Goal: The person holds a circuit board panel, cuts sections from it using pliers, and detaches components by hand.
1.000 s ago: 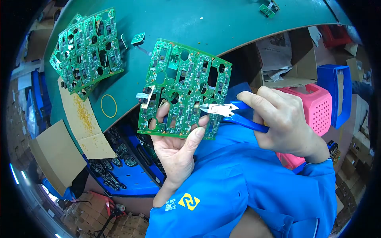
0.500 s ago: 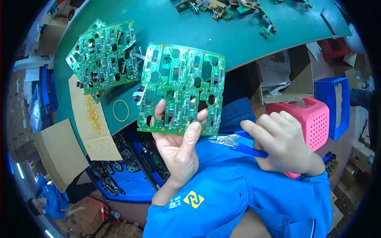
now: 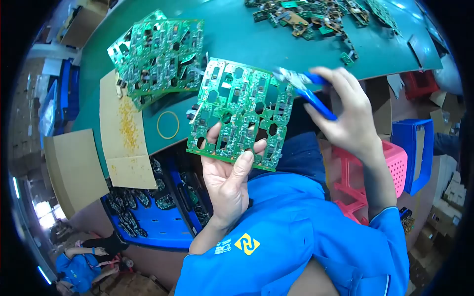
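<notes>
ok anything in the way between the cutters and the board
Nothing visible: the right hand holds the cutters near the top right corner of the green board; the left hand grips its lower part, away from there. Blur hides any contact.

We believe that this place is an electronics workshop, or a part of a factory floor. On the green worktable (image 3: 226, 42) we see a stack of circuit-board panels (image 3: 163, 54) and a heap of small electronic boards (image 3: 318, 20). Near the table's edge, a blue bin (image 3: 153, 214) holds many dark pieces (image 3: 118, 201). We notice also cutters (image 3: 303, 86) with blue handles, cardboard boxes (image 3: 447, 219), a blue crate (image 3: 423, 182) and a pink plastic stool (image 3: 396, 170). The blue jacket (image 3: 286, 217) carries a yellow emblem (image 3: 247, 243), and another person (image 3: 76, 271) at lower left wears similar blue clothing.
</notes>
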Demonstrator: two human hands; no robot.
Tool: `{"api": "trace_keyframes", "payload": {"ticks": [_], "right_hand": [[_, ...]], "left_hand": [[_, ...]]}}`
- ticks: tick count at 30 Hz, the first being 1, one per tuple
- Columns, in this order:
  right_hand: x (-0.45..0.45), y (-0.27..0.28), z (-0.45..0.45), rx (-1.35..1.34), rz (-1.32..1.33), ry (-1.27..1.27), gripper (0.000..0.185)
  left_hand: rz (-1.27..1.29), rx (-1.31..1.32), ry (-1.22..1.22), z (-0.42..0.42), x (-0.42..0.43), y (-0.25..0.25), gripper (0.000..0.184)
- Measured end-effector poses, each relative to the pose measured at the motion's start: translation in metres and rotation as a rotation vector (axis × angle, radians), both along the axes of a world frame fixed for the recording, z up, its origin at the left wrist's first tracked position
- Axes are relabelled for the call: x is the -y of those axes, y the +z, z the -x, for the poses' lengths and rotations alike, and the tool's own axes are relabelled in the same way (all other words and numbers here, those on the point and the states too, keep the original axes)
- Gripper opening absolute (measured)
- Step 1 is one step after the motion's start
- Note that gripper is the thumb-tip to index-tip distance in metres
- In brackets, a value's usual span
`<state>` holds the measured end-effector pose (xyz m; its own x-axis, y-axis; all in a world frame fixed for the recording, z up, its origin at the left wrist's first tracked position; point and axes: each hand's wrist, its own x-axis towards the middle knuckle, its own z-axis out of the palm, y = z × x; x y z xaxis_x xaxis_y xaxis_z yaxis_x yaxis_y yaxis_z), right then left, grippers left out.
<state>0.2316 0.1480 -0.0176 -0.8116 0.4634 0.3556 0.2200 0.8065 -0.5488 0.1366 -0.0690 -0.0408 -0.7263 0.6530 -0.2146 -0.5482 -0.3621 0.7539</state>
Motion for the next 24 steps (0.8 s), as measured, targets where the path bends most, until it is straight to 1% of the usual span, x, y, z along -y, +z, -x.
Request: {"api": "trace_keyframes", "payload": {"ticks": [1, 2, 4, 5, 9, 10, 14, 15, 19, 21, 22, 24], "right_hand": [[-0.003, -0.009, 0.014, -0.042, -0.089, -0.006, 0.049], [-0.008, -0.018, 0.026, -0.036, -0.086, 0.006, 0.049], [-0.012, -0.031, 0.041, -0.067, -0.256, -0.064, 0.052], [-0.010, -0.032, 0.047, -0.064, -0.255, -0.050, 0.052], [-0.001, -0.031, 0.063, -0.027, -0.625, -0.156, 0.045], [0.002, -0.028, 0.063, -0.021, -0.629, -0.153, 0.045], [0.025, 0.004, 0.035, -0.043, -0.120, 0.133, 0.038], [0.027, 0.009, 0.030, -0.033, -0.128, 0.124, 0.038], [0.040, 0.023, 0.019, -0.107, 0.010, -0.032, 0.034], [0.047, 0.031, 0.009, -0.166, 0.062, 0.032, 0.025], [0.049, 0.034, 0.006, -0.156, 0.056, 0.018, 0.025], [0.055, 0.037, 0.000, 0.001, 0.324, 0.280, 0.018]], "left_hand": [[0.012, 0.014, 0.022, 0.002, 0.004, 0.000, 0.069], [0.024, 0.031, 0.044, 0.003, 0.009, 0.000, 0.069], [0.047, 0.061, 0.084, 0.002, 0.016, 0.000, 0.070], [0.048, 0.066, 0.096, 0.002, 0.018, -0.001, 0.070], [-0.008, 0.048, 0.121, -0.001, 0.020, -0.009, 0.070], [-0.012, 0.056, 0.122, 0.000, 0.021, -0.010, 0.070], [-0.029, -0.004, 0.101, -0.003, 0.021, -0.013, 0.070], [-0.037, 0.005, 0.092, -0.003, 0.019, -0.013, 0.070], [-0.062, -0.009, 0.035, 0.001, 0.019, -0.006, 0.070], [-0.059, 0.005, 0.003, 0.001, 0.017, -0.005, 0.070], [-0.049, 0.018, -0.029, 0.000, 0.016, -0.005, 0.070], [-0.022, 0.048, -0.101, -0.004, 0.015, -0.006, 0.071]]}}
